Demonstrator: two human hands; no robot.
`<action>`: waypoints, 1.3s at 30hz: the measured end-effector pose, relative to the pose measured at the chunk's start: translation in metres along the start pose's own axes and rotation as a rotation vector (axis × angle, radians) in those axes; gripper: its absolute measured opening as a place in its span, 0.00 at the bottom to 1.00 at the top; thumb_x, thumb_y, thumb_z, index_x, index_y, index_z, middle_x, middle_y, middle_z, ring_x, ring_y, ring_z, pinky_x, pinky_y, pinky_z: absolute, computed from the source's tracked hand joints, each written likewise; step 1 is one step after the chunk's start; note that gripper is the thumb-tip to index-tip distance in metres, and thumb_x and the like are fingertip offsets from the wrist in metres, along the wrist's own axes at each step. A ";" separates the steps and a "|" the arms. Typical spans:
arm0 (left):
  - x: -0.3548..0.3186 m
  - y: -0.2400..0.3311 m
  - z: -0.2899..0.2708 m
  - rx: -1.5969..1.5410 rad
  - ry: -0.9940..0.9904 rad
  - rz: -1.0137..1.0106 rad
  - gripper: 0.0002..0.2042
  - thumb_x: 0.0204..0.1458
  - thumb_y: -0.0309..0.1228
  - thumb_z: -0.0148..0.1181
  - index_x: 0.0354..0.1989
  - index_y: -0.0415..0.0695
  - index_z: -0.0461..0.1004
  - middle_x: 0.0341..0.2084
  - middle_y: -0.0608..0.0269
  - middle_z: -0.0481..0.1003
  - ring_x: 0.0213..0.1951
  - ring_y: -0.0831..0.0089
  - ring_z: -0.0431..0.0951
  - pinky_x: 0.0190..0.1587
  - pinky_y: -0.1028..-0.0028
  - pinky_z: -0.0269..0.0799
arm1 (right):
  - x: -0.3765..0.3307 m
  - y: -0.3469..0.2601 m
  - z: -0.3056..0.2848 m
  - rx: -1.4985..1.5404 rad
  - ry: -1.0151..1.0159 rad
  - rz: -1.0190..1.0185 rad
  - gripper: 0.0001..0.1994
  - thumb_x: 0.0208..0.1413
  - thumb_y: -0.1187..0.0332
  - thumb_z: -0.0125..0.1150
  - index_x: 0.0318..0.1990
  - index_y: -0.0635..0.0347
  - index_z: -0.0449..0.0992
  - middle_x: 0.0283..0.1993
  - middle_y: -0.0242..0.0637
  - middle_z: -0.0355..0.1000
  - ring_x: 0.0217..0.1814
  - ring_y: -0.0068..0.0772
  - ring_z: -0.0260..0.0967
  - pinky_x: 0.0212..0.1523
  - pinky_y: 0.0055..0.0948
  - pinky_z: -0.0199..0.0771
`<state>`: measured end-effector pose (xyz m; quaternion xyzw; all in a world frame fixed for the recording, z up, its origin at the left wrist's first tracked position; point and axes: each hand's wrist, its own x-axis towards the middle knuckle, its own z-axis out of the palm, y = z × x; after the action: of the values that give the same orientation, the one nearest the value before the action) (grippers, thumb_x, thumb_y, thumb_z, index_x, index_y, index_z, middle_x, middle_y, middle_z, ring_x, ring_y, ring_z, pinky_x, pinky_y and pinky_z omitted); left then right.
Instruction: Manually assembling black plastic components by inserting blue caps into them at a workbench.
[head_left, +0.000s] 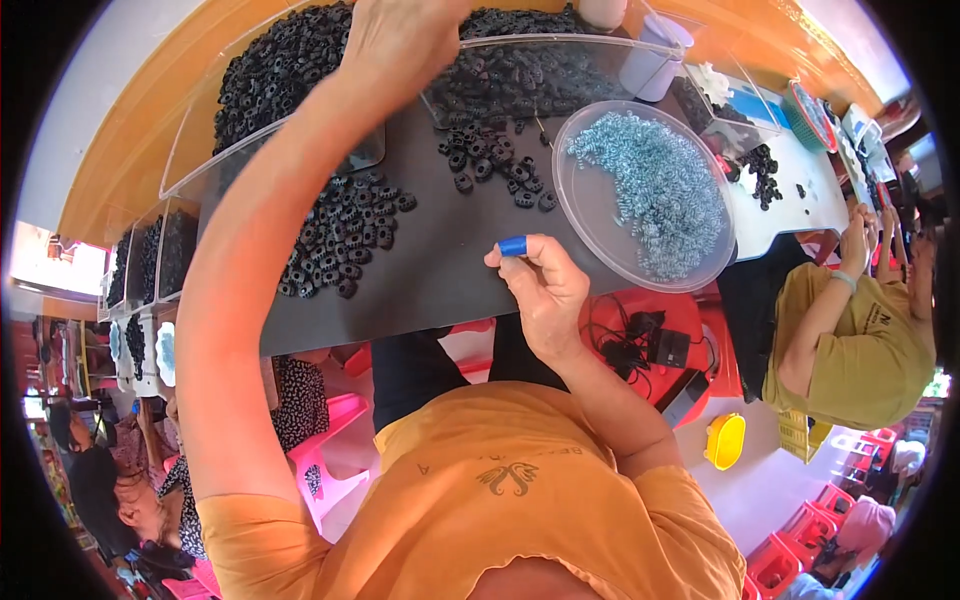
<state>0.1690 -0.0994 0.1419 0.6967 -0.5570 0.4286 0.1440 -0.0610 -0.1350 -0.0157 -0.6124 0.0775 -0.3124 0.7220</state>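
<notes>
My left hand (405, 38) reaches far forward over the clear bins at the top edge. Its fingers are cut off by the edge, so what they do is hidden. Near the table's front edge, my right hand (543, 293) is closed, thumb against a forefinger wrapped in blue tape (513, 246). Anything pinched there is too small to make out. A pile of small black plastic parts (350, 232) lies left of it, beside my left forearm. More black parts (490, 160) are scattered ahead. To the right, a round clear tray (572, 215) holds many tiny metallic springs (650, 190).
Clear bins full of black parts (275, 75) line the back of the dark table (440, 270). A white cup (655, 58) stands behind the tray. Right of me, another person in an olive shirt (860, 350) sits at a white table. A red stool (640, 345) bears cables and adapters.
</notes>
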 end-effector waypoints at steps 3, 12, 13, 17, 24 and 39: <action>0.022 0.005 -0.008 0.053 -0.230 -0.093 0.19 0.43 0.18 0.56 0.47 0.40 0.69 0.35 0.49 0.71 0.39 0.50 0.72 0.39 0.61 0.69 | 0.001 0.002 -0.001 -0.012 -0.008 -0.031 0.05 0.55 0.82 0.51 0.36 0.64 0.71 0.33 0.29 0.70 0.31 0.13 0.62 0.32 0.15 0.64; -0.101 0.060 0.001 -0.451 -0.268 -0.185 0.08 0.37 0.27 0.65 0.26 0.43 0.73 0.19 0.60 0.68 0.26 0.60 0.72 0.27 0.64 0.68 | 0.004 0.006 -0.001 -0.035 -0.011 -0.081 0.05 0.54 0.84 0.51 0.34 0.65 0.72 0.31 0.31 0.68 0.28 0.15 0.61 0.30 0.16 0.63; -0.108 0.066 0.003 -0.433 -0.319 -0.232 0.08 0.37 0.28 0.66 0.26 0.43 0.73 0.19 0.60 0.68 0.26 0.60 0.73 0.27 0.64 0.68 | 0.004 0.007 -0.001 -0.036 -0.013 -0.077 0.05 0.54 0.84 0.51 0.34 0.65 0.72 0.31 0.31 0.68 0.28 0.15 0.61 0.30 0.16 0.63; -0.124 0.073 0.014 -0.386 -0.453 -0.261 0.12 0.39 0.29 0.65 0.34 0.42 0.75 0.22 0.56 0.70 0.27 0.57 0.73 0.29 0.64 0.69 | 0.003 0.007 0.001 -0.074 -0.016 -0.087 0.06 0.52 0.84 0.52 0.34 0.65 0.72 0.31 0.32 0.68 0.28 0.16 0.62 0.29 0.16 0.62; -0.126 0.076 0.012 -0.429 -0.536 -0.394 0.10 0.40 0.28 0.63 0.30 0.41 0.70 0.24 0.57 0.72 0.27 0.57 0.75 0.29 0.63 0.68 | 0.003 0.007 0.000 -0.112 -0.013 -0.099 0.06 0.52 0.85 0.52 0.34 0.64 0.72 0.30 0.32 0.68 0.27 0.17 0.62 0.28 0.17 0.63; -0.114 0.094 0.013 -0.464 -0.443 -0.185 0.18 0.38 0.23 0.56 0.42 0.47 0.74 0.19 0.58 0.69 0.24 0.59 0.73 0.27 0.62 0.69 | 0.004 0.009 0.001 -0.189 -0.023 -0.143 0.06 0.51 0.85 0.53 0.33 0.64 0.71 0.29 0.33 0.68 0.25 0.17 0.61 0.27 0.18 0.63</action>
<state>0.0891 -0.0656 0.0212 0.7692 -0.5917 0.1138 0.2128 -0.0541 -0.1355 -0.0226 -0.6852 0.0544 -0.3474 0.6378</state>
